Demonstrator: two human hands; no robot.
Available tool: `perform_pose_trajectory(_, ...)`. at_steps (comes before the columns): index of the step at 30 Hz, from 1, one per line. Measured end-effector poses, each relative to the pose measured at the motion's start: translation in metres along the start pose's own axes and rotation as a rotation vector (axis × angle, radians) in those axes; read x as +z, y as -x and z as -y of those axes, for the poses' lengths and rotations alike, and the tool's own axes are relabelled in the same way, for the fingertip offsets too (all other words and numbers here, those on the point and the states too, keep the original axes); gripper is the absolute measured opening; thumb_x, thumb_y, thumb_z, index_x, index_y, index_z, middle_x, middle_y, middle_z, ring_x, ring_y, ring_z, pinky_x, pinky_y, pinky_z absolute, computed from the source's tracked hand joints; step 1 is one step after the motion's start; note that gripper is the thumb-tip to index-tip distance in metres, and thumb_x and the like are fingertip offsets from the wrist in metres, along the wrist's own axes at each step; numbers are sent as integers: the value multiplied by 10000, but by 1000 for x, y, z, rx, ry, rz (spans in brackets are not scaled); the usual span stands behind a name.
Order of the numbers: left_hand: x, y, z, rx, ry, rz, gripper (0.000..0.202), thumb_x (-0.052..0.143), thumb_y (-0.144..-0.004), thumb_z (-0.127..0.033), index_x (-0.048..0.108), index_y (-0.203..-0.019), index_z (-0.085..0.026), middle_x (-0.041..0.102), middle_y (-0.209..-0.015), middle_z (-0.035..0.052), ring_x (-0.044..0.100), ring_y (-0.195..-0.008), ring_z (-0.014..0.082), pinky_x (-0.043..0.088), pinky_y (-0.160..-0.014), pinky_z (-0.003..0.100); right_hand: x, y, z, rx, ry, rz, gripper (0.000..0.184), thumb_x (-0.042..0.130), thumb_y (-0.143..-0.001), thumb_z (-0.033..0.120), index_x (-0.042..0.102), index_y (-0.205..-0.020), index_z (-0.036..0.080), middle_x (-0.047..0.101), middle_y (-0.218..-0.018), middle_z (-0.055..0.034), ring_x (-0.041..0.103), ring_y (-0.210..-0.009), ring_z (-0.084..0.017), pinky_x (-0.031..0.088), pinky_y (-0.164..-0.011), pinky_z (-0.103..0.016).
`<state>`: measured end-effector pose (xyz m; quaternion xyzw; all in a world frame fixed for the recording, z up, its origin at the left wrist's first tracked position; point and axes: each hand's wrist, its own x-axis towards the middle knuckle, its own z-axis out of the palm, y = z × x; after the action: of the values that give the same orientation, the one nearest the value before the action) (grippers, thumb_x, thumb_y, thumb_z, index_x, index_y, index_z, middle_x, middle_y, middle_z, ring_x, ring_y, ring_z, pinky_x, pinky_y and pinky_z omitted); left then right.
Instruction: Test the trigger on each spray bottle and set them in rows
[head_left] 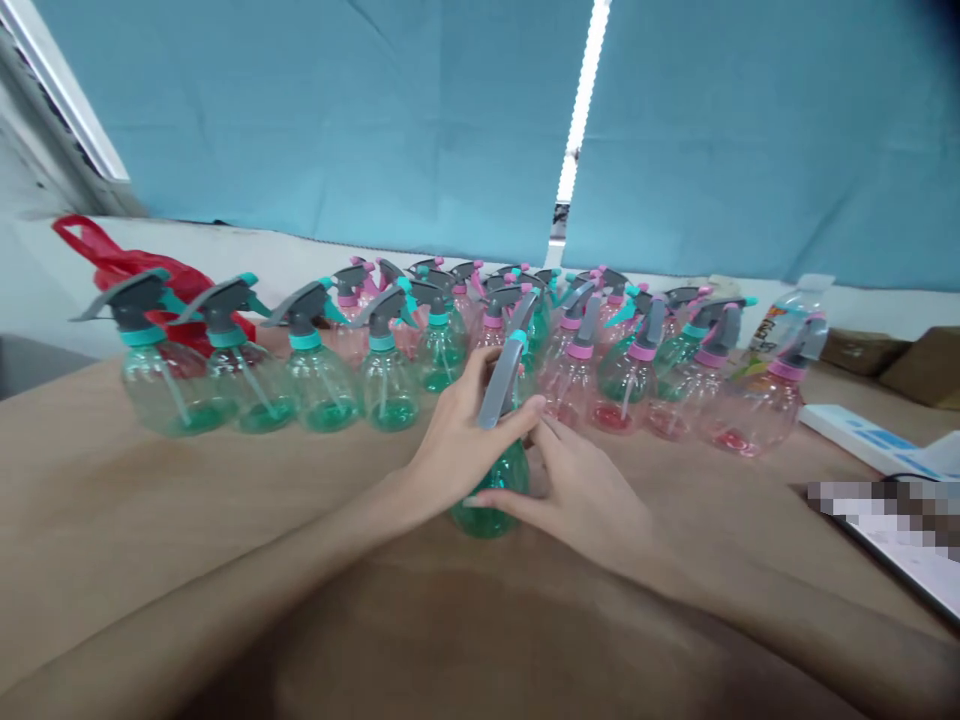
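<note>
A green spray bottle [491, 495] with a grey trigger head [501, 385] stands on the brown table [150, 520] in front of me. My left hand [459, 435] is wrapped round its neck and upper body from the left. My right hand [581, 490] cups the bottle's right side, fingers curled against it and thumb low on the body. Both hands hold this one bottle upright.
Behind it stand several spray bottles: green ones [322, 385] on the left, pink ones [637, 385] on the right. A red plastic bag [127, 265] lies at the back left. A drink bottle [780, 325], a white box [862, 435] and papers [907, 545] lie right.
</note>
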<state>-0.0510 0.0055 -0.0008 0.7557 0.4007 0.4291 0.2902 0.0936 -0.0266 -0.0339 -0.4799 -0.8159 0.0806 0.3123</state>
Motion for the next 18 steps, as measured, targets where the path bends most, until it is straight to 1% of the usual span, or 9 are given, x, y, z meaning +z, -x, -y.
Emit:
perform_pose_trajectory(1,-5,0,4,-1,2,-10,427,580,-866,-406,450,-1239,-245,645,-1052,48,630,-924,212,509,-831,381,5,-6,3,-4,2,-13,615,606,-784,635,516,-1200,191,649,-1068,-119,608,-1022,-326,517,-809,-472)
perform_pose_trajectory(3,-14,-1,12,9,-14,-66,482,617,-841,-417,435,-1255,-251,617,-1145,55,607,-1025,227,502,-871,380,15,-18,8,-5,8,-20,578,604,-788,628,539,-1146,178,629,-1056,-127,594,-1023,-322,511,-817,-472)
perform_pose_trajectory(6,-30,0,28,6,-93,-154,541,667,-795,-425,441,-1245,-230,559,-1268,83,548,-1156,264,474,-938,403,25,-35,10,-4,37,-32,521,609,-782,629,572,-1062,191,604,-1031,-119,585,-1004,-312,499,-819,-471)
perform_pose_trajectory(9,-47,8,41,-9,-109,-183,513,629,-822,-445,441,-1241,-214,520,-1339,109,497,-1237,275,445,-982,438,31,-52,10,-52,106,-38,452,628,-791,593,581,-1025,208,612,-1002,-96,576,-996,-299,484,-828,-449)
perform_pose_trajectory(11,-58,17,47,-23,-100,-202,472,594,-852,-442,438,-1230,-206,525,-1339,115,498,-1244,263,441,-989,437,33,-62,11,-59,160,-27,438,629,-806,568,574,-1039,202,632,-998,-91,571,-1006,-293,471,-845,-429)
perform_pose_trajectory(14,-70,35,53,-71,-149,-181,438,574,-869,-421,433,-1215,-193,573,-1275,118,548,-1186,254,454,-967,433,35,-76,11,-4,217,-17,448,611,-816,575,572,-1015,175,651,-980,-113,583,-988,-305,470,-819,-419)
perform_pose_trajectory(18,-77,58,59,-143,-260,-90,365,551,-875,-360,455,-1185,-192,608,-1224,112,590,-1121,265,453,-960,463,35,-87,11,78,281,-20,499,598,-777,643,563,-963,181,659,-899,-133,617,-911,-343,481,-698,-420)
